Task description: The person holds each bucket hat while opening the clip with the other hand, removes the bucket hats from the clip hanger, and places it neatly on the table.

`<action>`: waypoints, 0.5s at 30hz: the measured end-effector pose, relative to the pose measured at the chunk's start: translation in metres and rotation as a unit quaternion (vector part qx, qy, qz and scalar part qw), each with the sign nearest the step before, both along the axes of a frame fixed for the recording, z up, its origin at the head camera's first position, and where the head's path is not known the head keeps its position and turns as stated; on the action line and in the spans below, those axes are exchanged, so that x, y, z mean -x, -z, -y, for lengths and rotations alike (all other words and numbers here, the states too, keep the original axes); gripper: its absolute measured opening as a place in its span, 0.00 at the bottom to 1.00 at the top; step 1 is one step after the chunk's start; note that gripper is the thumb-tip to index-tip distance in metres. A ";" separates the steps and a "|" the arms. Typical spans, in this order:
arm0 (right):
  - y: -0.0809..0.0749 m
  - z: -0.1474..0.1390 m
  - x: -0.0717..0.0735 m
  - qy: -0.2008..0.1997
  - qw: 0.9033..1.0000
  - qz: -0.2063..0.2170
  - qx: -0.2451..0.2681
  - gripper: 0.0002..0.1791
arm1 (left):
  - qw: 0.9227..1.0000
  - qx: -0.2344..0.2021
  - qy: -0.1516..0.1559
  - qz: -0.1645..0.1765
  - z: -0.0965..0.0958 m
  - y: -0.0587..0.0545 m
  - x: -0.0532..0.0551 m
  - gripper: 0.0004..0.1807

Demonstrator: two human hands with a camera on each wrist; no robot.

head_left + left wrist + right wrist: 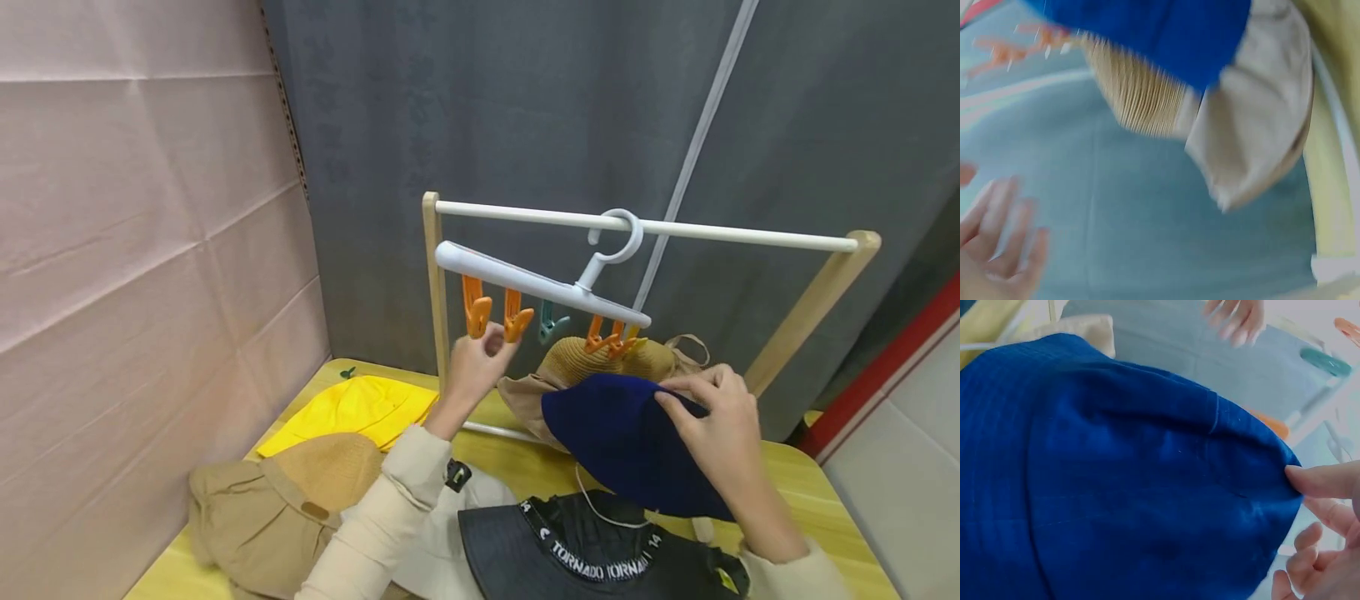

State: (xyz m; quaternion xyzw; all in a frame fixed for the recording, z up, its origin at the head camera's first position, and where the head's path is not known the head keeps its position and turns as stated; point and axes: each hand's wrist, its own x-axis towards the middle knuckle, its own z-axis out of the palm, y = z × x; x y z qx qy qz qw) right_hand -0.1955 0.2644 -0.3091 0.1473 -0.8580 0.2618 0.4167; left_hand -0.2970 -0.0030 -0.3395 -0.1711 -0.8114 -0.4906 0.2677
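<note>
My right hand pinches the edge of a dark blue bucket hat between thumb and fingers; in the right wrist view the hat fills most of the frame. My left hand is raised just below the orange clips on the left part of a pale clip hanger. Its fingers look loose and hold nothing in the blurred left wrist view. Near the hanger's right end, behind the blue hat, is a straw hat with beige cloth; orange clips overlap it.
The hanger hooks over the white bar of a wooden-sided rack. On the wooden table lie a yellow hat, a tan hat, a white hat and a black lettered hat. A grey curtain hangs behind.
</note>
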 end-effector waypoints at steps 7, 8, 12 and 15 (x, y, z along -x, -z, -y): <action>-0.016 -0.043 -0.025 0.041 0.998 0.008 -0.048 0.11 | 0.981 -0.122 -0.106 -0.104 0.050 -0.011 0.011 0.21; -0.017 -0.050 -0.029 0.050 0.997 0.015 -0.048 0.11 | 0.984 -0.117 -0.101 -0.093 0.055 -0.011 0.013 0.23; -0.018 -0.073 -0.045 0.097 0.994 0.052 -0.027 0.07 | 0.994 -0.083 -0.058 -0.042 0.070 -0.010 0.020 0.27; -0.014 -0.090 -0.057 0.141 0.985 0.101 0.004 0.04 | 0.997 -0.070 -0.037 -0.026 0.075 -0.008 0.023 0.23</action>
